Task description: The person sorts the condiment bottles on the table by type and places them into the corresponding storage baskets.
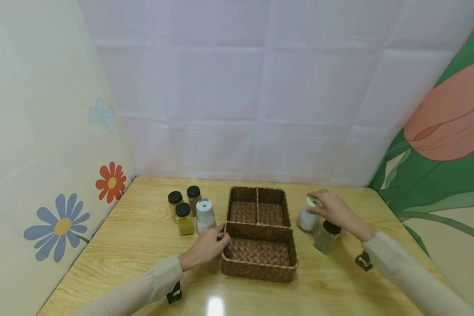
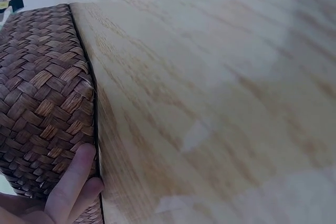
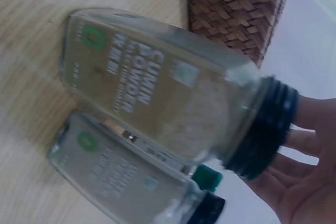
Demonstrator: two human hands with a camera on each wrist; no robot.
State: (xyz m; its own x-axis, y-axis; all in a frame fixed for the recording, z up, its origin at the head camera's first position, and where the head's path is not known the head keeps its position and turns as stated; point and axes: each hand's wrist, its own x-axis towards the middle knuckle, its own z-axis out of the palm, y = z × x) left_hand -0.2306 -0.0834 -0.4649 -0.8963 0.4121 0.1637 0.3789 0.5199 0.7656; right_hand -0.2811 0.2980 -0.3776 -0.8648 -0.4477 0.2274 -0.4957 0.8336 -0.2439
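Observation:
A brown woven basket [image 1: 260, 272] with three compartments stands mid-table. My left hand [image 1: 205, 248] grips its left wall; in the left wrist view, fingers [image 2: 73, 182] lie against the weave [image 2: 47, 87]. To the basket's right, my right hand [image 1: 335, 210] holds a jar of white contents [image 1: 306, 220] by its pale yellow-green lid, the jar leaning slightly. Just below that hand is a black-lidded jar [image 1: 324, 239]. The right wrist view shows a jar labelled cumin powder [image 3: 142, 82] and another black-lidded jar [image 3: 131, 174] beside it. The held jar is hidden there.
Left of the basket stand three black-lidded jars, one of them yellow [image 1: 184, 224], and a white-lidded jar [image 1: 205, 215] near my left hand. A green cap [image 3: 206, 178] shows behind the jars in the right wrist view. A white cloth [image 1: 237, 109] hangs behind the table.

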